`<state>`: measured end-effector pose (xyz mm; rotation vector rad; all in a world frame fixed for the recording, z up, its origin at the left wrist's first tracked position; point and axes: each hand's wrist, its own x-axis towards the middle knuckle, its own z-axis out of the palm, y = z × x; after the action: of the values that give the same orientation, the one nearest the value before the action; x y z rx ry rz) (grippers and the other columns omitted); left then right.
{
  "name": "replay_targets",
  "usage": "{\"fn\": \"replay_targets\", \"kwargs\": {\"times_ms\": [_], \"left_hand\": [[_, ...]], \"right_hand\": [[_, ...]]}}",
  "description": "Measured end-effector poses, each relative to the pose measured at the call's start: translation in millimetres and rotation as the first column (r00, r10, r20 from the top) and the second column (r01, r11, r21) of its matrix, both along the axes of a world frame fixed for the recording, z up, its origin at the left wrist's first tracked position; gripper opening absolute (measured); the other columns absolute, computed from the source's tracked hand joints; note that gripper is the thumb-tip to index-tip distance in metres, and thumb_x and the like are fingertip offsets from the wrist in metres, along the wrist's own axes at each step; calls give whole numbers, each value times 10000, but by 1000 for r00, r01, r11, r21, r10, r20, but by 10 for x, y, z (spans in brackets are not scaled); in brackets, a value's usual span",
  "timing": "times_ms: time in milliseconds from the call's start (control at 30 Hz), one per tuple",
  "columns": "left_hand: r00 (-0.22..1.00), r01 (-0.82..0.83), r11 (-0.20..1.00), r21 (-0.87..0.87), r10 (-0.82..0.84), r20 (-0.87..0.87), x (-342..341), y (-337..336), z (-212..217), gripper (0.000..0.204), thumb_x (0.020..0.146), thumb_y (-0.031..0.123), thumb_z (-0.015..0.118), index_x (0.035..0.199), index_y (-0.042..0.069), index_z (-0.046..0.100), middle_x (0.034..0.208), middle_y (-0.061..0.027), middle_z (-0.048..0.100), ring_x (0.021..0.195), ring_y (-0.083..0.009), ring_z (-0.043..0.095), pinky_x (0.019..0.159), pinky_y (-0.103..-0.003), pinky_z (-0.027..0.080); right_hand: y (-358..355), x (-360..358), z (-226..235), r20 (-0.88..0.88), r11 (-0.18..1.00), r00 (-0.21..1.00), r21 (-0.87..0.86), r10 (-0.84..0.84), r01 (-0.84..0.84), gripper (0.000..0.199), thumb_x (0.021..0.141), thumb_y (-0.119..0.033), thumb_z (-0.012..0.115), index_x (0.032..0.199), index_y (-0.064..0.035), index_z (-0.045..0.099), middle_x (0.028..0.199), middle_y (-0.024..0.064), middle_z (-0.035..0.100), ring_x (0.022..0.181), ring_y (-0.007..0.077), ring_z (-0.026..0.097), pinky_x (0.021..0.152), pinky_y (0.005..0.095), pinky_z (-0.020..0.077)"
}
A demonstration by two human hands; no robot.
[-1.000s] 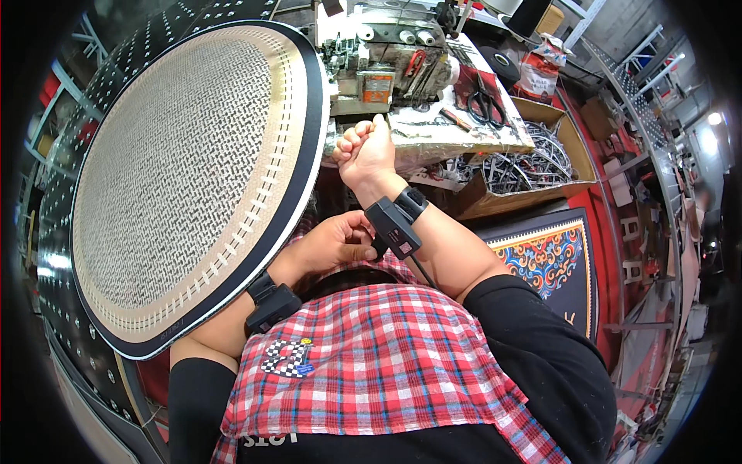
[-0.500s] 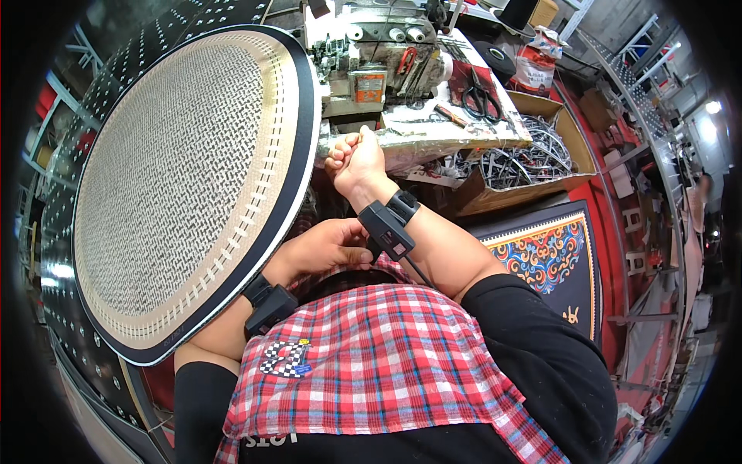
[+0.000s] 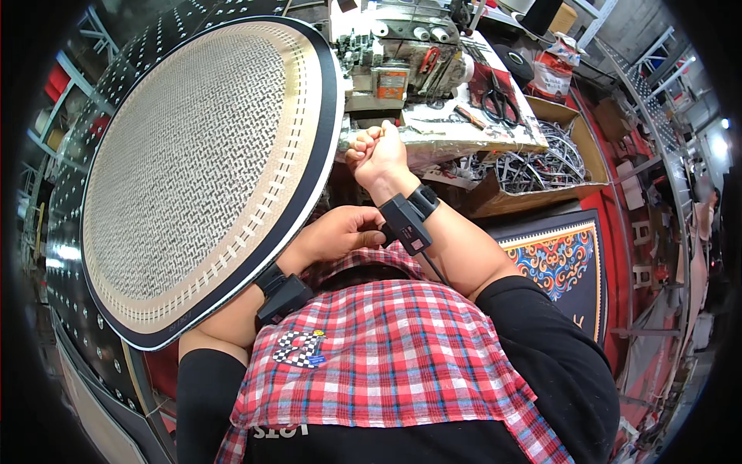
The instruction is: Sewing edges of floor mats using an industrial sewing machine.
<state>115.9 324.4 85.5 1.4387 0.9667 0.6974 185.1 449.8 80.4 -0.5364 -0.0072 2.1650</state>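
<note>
A large oval rug (image 3: pixel 193 170), woven in a beige pattern with a dark border, stands tilted across my lap and fills the left of the view. My right hand (image 3: pixel 376 152) is a closed fist pressed against the rug's right rim, thumb side up. My left hand (image 3: pixel 340 232) lies lower, just off the rug's border, with its fingers curled toward my right wrist; what they hold is hidden. Both wrists wear black strapped devices. A red checked cloth (image 3: pixel 386 356) covers my chest.
A sewing machine (image 3: pixel 394 54) stands on a cluttered table straight ahead, with black scissors (image 3: pixel 498 100) to its right. A cardboard box of wire pieces (image 3: pixel 541 166) sits below the table. A colourful patterned carpet (image 3: pixel 560 259) lies at the right. Metal shelving lines the right edge.
Both hands stay at the rug's right rim; the right fist has shifted only slightly. The rug keeps its tilt.
</note>
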Motion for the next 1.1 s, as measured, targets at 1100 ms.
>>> {"fn": "replay_targets", "kwargs": {"times_ms": [1100], "left_hand": [[980,188,942,278,-164,-109,545,508,263,173,806,150,572,893,11,515,784,-52,573,738,-112,524,696,-264,432]], "right_hand": [[313,757,208,153,980,969,85,-193,182,367,876,-343,324,579,-127,338,479,4,312,443,136,316,408,257,280]]}}
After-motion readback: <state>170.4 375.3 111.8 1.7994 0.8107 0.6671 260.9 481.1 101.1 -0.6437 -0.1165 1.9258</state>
